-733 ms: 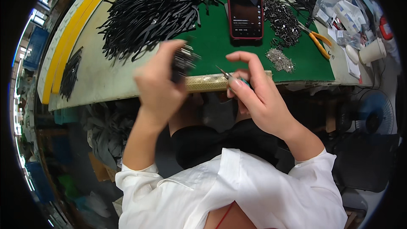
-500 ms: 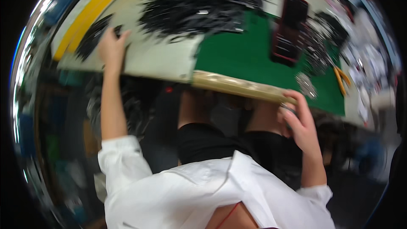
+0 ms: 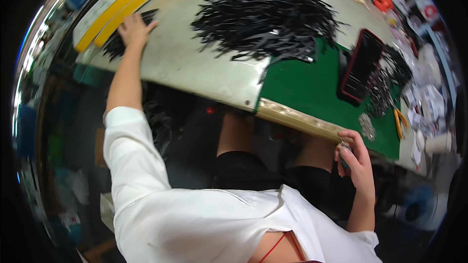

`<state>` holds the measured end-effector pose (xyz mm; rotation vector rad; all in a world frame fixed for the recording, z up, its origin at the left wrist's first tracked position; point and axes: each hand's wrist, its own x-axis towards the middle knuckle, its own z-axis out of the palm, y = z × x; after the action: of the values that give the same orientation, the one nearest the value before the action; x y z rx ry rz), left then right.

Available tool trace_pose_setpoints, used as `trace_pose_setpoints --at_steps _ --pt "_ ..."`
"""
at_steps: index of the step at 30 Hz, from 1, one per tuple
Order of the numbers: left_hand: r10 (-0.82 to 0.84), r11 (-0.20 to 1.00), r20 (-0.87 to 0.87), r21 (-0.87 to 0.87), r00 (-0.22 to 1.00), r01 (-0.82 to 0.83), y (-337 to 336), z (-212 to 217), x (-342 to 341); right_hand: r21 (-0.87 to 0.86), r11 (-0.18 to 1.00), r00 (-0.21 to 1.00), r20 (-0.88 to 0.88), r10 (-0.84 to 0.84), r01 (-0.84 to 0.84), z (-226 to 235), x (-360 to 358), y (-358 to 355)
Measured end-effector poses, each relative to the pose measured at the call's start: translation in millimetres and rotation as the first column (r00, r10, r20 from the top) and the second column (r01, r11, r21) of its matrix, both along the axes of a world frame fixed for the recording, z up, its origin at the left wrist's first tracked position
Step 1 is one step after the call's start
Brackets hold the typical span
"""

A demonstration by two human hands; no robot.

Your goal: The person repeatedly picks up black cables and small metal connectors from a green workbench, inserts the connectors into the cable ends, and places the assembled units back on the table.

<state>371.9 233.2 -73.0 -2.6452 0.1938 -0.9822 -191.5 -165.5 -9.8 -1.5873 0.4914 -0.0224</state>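
— Two hands are in view. State the pose of the left hand (image 3: 134, 31).

— Left arm: extended forward and to the left, elbow nearly straight. Hand: palm down over the small pile (image 3: 114, 47) of black strips, just beside the yellow rails (image 3: 122, 10). Fingers: spread wide, thumb set apart toward the right. Contact beneath the palm is hidden.

— State the pose of the right hand (image 3: 358, 160).

— Right forearm: pointing forward, hand just beside the right end of the gold bar (image 3: 297, 119). Fingers: curled around a small tool (image 3: 345, 162), index finger arched, thumb against it. The fingers cover most of the tool; a teal part shows.

— Locate the other strips.

— Large pile (image 3: 268, 14): on the table (image 3: 185, 44), between the hands and farther out, overlapping the green mat (image 3: 297, 78). Phone (image 3: 362, 65): to its right.
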Motion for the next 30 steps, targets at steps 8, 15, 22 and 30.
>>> trace_pose_setpoints --at_steps 8,15,22,30 --pt "-0.885 0.220 0.288 -0.435 0.366 0.873 -180 69 -160 0.023 1.000 0.999 -0.030 -0.018 0.018 -2 2 -3" --pt "-0.964 0.260 -0.091 -0.099 0.252 0.960 -299 18 -289 0.071 0.994 0.995 0.044 0.085 -0.088 4 6 7" --pt "-0.870 0.490 0.013 -0.075 0.492 0.868 -365 30 -257 0.082 0.986 0.990 0.040 0.139 -0.142 -8 -8 -1" --pt "-0.620 0.701 -0.367 0.137 0.694 0.700 -405 56 -231 0.112 0.989 0.992 0.082 0.093 -0.102 -17 -21 -13"
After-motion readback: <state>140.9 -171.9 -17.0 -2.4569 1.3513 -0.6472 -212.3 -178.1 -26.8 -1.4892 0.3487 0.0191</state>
